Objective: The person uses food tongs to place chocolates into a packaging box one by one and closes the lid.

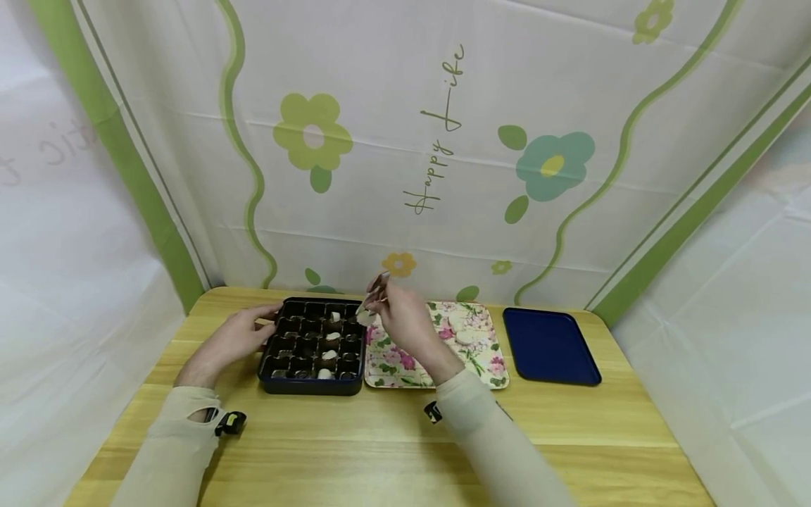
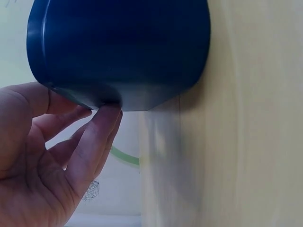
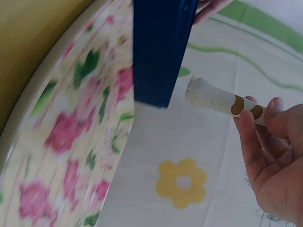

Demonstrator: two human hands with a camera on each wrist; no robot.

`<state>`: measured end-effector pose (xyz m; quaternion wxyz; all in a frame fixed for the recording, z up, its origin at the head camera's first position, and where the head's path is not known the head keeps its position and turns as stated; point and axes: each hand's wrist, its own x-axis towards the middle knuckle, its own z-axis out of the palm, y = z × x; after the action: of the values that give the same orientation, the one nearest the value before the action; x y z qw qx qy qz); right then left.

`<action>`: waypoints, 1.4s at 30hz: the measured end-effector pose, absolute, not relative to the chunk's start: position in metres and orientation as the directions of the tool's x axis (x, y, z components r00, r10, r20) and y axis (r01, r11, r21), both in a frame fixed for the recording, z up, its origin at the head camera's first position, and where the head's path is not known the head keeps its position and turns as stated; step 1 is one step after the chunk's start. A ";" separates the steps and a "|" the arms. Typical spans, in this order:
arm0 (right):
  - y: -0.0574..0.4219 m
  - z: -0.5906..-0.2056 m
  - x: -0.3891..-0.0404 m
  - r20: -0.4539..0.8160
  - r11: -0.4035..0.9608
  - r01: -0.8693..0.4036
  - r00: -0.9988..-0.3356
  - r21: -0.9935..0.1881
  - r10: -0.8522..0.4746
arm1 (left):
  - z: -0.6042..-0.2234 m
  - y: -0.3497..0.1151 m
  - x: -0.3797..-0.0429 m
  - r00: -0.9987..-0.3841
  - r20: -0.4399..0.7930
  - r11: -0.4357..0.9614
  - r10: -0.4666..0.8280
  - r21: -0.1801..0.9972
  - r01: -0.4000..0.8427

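Observation:
A dark blue box (image 1: 310,386) with a black grid of compartments stands at the left of the table. Several small white pieces (image 1: 332,336) sit in one column of it. My left hand (image 1: 237,336) holds the box at its left side, thumb near the rim and fingertips against the wall (image 2: 118,56). Between thumb and fingers my right hand (image 1: 408,320) pinches white cat-paw tongs (image 3: 213,98) with brown spots. The paw end is by the box's right edge, above the floral tray (image 1: 395,380). Whether the paw tips hold a piece I cannot tell.
More white pieces (image 1: 464,338) lie on the right part of the floral tray, which adjoins the box. Farther right lies a flat dark blue lid or tray (image 1: 551,346). A printed curtain (image 1: 380,176) hangs behind the wooden table (image 1: 355,451).

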<state>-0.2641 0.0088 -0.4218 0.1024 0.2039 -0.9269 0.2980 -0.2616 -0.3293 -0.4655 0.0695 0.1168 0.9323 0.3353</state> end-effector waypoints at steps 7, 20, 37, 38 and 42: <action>-0.014 -0.414 -0.253 0.337 0.709 -0.494 -0.868 -0.503 -0.366 | -0.466 -0.325 -0.262 -0.954 -0.051 0.736 0.295 0.650 0.193; -0.063 -0.417 -0.230 0.264 0.704 -0.546 -0.837 -0.454 -0.479 | -0.474 -0.318 -0.265 -0.943 -0.058 0.696 0.329 0.689 0.201; -0.086 -0.433 -0.210 0.245 0.682 -0.660 -0.751 -0.314 -0.614 | -0.473 -0.319 -0.265 -0.935 -0.044 0.718 0.351 0.654 0.239; -0.085 -0.433 -0.210 0.244 0.674 -0.664 -0.747 -0.324 -0.619 | -0.473 -0.319 -0.265 -0.935 -0.047 0.713 0.352 0.661 0.235; -0.079 -0.431 -0.213 0.257 0.634 -0.672 -0.736 -0.382 -0.626 | -0.474 -0.319 -0.266 -0.936 -0.060 0.701 0.347 0.679 0.217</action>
<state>-0.2128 -0.0792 -0.4308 0.0501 0.3595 -0.9026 0.2313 -0.2663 -0.3192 -0.4740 0.0922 0.1536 0.9177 0.3545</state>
